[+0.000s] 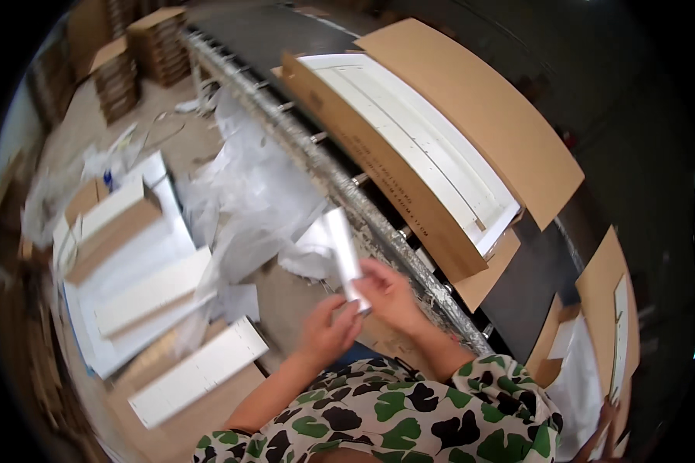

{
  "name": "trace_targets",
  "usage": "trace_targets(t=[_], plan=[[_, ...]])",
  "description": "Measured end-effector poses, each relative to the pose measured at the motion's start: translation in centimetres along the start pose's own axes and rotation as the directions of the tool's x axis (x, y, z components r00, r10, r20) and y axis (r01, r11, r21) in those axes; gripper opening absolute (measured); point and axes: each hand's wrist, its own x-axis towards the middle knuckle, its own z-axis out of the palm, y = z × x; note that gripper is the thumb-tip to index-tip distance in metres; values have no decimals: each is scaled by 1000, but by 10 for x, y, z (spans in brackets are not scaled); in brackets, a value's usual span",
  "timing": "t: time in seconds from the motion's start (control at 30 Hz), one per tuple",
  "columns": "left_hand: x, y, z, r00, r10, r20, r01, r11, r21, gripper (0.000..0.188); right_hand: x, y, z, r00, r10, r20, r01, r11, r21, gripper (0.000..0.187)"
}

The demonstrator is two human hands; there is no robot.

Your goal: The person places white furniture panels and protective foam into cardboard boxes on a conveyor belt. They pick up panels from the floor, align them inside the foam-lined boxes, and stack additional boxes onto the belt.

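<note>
Left hand (330, 332) and right hand (391, 299) are pinching the near end of a slim, straight white strip (344, 251), which is slanting between crumpled translucent plastic (247, 185) and a rough, silvery rail (425, 274).

Cream short-sleeved top (394, 417), green and black leaf print (455, 432), bare hands (390, 295)

A dark conveyor belt (513, 316) is stretching from the far middle to the near right, carrying a long, open cardboard box (378, 170); a second open carton (604, 266) is sitting at the near right. To the left, the floor (154, 127) is bearing cardboard stacks (116, 86) at the far side and crumpled plastic sheeting (243, 177) beside the conveyor. A white sheet (85, 312) is supporting white-topped pieces (158, 292).
</note>
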Motion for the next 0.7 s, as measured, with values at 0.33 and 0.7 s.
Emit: trace_targets(t=[0.33, 0.7], plan=[[83, -118, 72, 847, -124, 518, 190, 979, -76, 32, 107, -10, -278, 779, 229, -584, -627, 302, -718, 40], [99, -228, 47, 671, -530, 519, 599, 800, 42, 20, 125, 77, -272, 812, 387, -437, -361, -255, -897, 23]])
